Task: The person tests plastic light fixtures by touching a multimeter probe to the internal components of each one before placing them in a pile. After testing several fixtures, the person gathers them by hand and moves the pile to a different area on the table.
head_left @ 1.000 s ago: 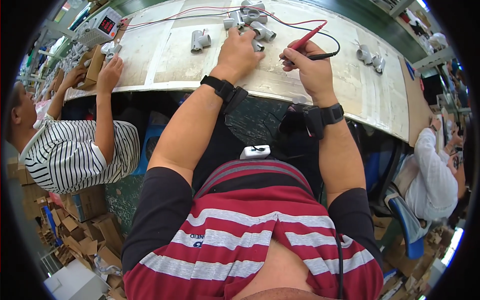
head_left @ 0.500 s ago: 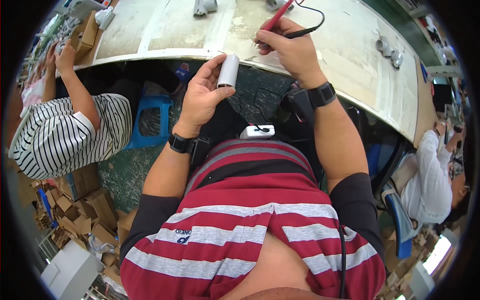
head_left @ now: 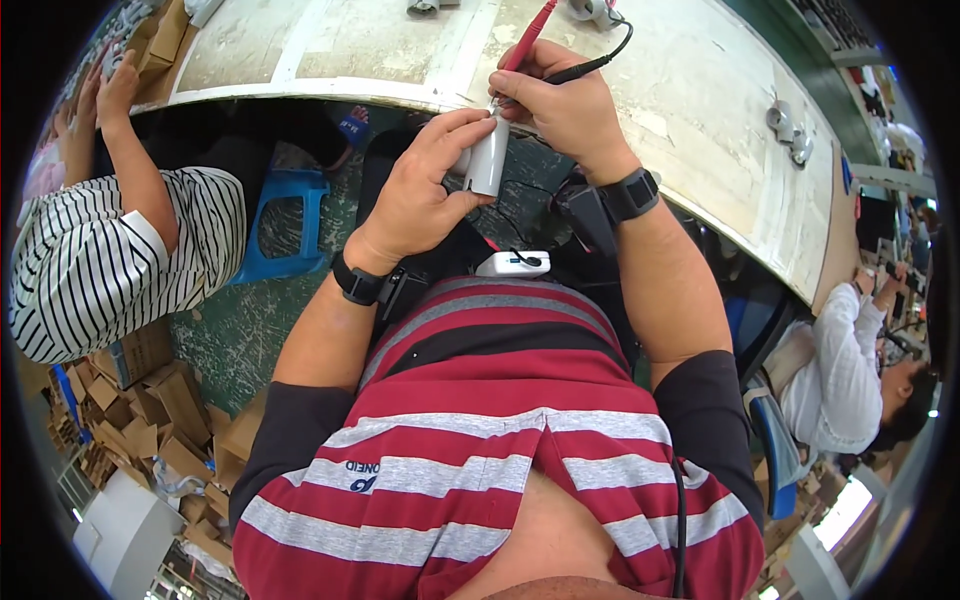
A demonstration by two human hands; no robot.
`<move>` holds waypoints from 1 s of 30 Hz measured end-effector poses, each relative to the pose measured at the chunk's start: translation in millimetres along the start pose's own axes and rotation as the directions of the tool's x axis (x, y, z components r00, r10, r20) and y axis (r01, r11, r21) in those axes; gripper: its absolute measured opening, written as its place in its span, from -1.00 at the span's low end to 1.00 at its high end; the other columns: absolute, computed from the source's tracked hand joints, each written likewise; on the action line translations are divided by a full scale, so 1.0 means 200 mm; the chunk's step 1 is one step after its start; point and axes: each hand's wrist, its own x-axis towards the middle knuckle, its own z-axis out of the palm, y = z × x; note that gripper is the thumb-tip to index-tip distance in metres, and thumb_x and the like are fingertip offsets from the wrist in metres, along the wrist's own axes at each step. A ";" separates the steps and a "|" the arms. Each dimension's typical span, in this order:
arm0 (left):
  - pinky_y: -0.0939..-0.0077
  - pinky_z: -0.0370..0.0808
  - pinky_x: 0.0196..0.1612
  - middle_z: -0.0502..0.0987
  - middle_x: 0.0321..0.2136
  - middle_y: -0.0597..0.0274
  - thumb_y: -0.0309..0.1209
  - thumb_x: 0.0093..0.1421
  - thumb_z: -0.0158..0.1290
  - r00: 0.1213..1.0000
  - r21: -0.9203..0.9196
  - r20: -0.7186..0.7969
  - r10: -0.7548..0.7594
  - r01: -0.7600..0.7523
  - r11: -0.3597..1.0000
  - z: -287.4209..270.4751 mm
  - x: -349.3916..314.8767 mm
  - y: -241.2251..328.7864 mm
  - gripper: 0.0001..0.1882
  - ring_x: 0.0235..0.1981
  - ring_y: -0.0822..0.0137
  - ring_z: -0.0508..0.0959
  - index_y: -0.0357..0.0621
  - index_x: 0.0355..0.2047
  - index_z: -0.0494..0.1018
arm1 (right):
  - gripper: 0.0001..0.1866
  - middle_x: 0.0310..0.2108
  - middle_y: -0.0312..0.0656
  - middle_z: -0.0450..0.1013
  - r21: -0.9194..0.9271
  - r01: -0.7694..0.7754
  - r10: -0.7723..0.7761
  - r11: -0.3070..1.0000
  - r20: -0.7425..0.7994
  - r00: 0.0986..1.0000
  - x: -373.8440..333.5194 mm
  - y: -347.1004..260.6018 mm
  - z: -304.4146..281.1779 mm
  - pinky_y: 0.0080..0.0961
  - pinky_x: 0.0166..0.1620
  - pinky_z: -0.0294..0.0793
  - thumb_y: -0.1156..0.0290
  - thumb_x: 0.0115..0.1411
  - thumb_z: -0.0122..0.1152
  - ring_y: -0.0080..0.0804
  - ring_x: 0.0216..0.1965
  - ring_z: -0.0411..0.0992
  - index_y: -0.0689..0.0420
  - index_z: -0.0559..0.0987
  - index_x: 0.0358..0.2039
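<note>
My left hand [head_left: 412, 200] is closed round a white tube-shaped housing [head_left: 488, 165], tilted just off the table's near edge, its open end toward me. My right hand [head_left: 575, 118] pinches two test probes together, a red test probe [head_left: 531, 36] and a black test probe [head_left: 578, 70] with a black lead. Their tips meet the far end of the housing. Fingers partly hide the contact, so I cannot tell what exactly they touch.
The worn white table [head_left: 400, 62] carries similar grey-white housings [head_left: 780, 122] at the right and far edge. A white box [head_left: 513, 263] with a cable lies at my lap. A person in stripes [head_left: 125, 250] sits left by a blue stool [head_left: 290, 225]; another person [head_left: 845, 375] sits right.
My left hand has moved the housing right, turning its far end toward the probes. My right hand has come slightly left and up, bringing the probe tips down to that end.
</note>
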 end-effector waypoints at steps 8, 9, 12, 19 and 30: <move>0.21 0.48 0.19 0.45 0.19 -0.01 -0.61 -0.10 0.37 1.000 0.014 0.016 -0.003 0.003 1.000 0.00 0.02 0.04 -0.21 0.17 -0.08 0.49 -0.15 0.22 0.43 | -0.83 -0.32 -0.32 0.59 -0.103 0.001 -0.002 0.995 -0.012 1.000 0.01 0.00 0.01 -0.67 -0.27 0.58 0.43 0.29 0.33 -0.67 -0.36 0.52 0.21 0.64 -0.14; 0.21 0.48 0.19 0.45 0.18 -0.01 -0.61 -0.10 0.37 1.000 0.016 0.019 -0.004 0.004 1.000 0.00 0.02 0.04 -0.21 0.17 -0.08 0.49 -0.15 0.22 0.44 | -0.82 -0.32 -0.33 0.59 -0.138 -0.001 0.000 0.990 -0.013 1.000 0.02 -0.01 0.01 -0.68 -0.27 0.57 0.43 0.29 0.34 -0.67 -0.36 0.52 0.20 0.64 -0.14; 0.21 0.48 0.19 0.45 0.18 0.00 -0.61 -0.11 0.38 1.000 0.017 0.017 0.000 0.000 1.000 0.01 0.02 0.04 -0.21 0.17 -0.07 0.49 -0.15 0.21 0.44 | -0.82 -0.32 -0.35 0.58 -0.176 0.000 -0.001 0.984 -0.004 1.000 0.02 -0.01 0.01 -0.70 -0.28 0.55 0.42 0.29 0.34 -0.69 -0.37 0.50 0.20 0.64 -0.14; 0.22 0.49 0.19 0.46 0.17 0.02 -0.57 -0.15 0.43 1.000 0.007 0.023 -0.015 0.015 1.000 0.00 0.04 0.04 -0.18 0.16 -0.05 0.50 -0.13 0.21 0.45 | -0.82 -0.34 -0.37 0.57 -0.229 0.026 -0.025 0.973 0.010 1.000 0.03 -0.02 0.01 -0.71 -0.30 0.52 0.40 0.28 0.33 -0.70 -0.40 0.47 0.20 0.64 -0.15; 0.23 0.51 0.17 0.48 0.15 0.06 -0.48 -0.21 0.50 0.999 -0.015 0.039 0.008 -0.008 1.000 -0.02 0.04 0.03 -0.16 0.12 -0.01 0.52 -0.10 0.18 0.48 | -0.83 -0.37 -0.36 0.56 -0.256 0.011 -0.007 0.967 0.014 1.000 0.04 -0.04 0.02 -0.70 -0.33 0.51 0.42 0.26 0.34 -0.69 -0.43 0.47 0.20 0.64 -0.18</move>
